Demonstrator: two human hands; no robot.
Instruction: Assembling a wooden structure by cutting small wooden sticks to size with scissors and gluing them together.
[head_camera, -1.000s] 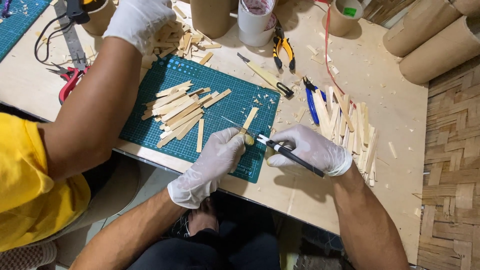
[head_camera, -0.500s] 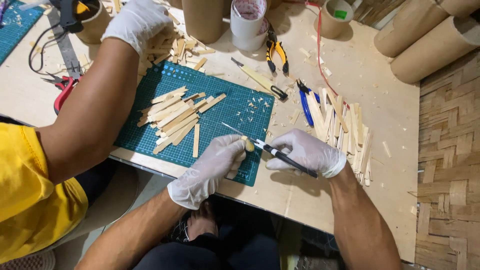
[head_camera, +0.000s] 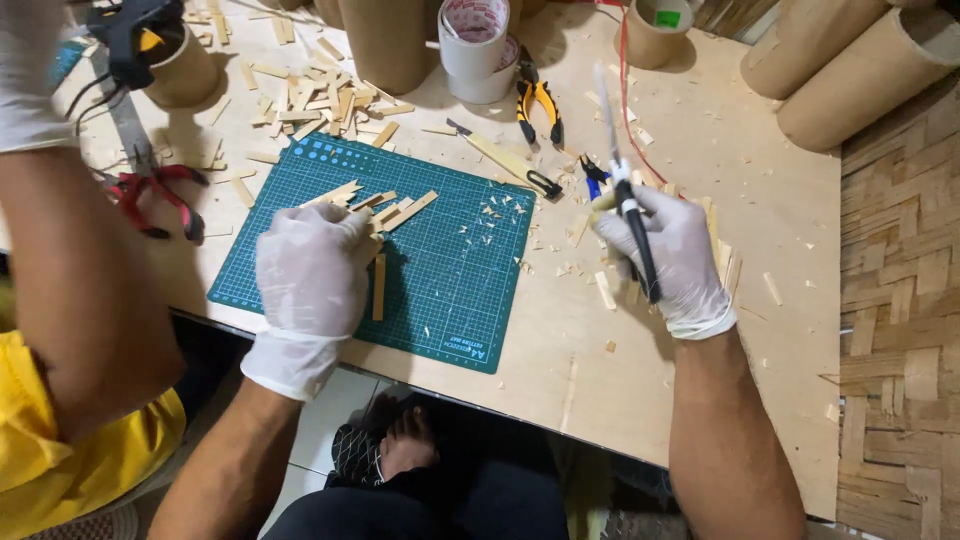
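On the table lies our green mat, near its front edge. At the far side stand cardboard tubes, and between them a tape roll. Our left hand, in a white glove, rests flat on the mat, fingers spread over a heap of wooden sticks; it grips nothing we can see. Our right hand, just right of the mat, is closed around a black-handled knife, blade pointing up and away from us. Yellow pliers lie beyond the mat, red pliers at its left. Small chips are scattered on the mat. Another person's arm crosses at the left.
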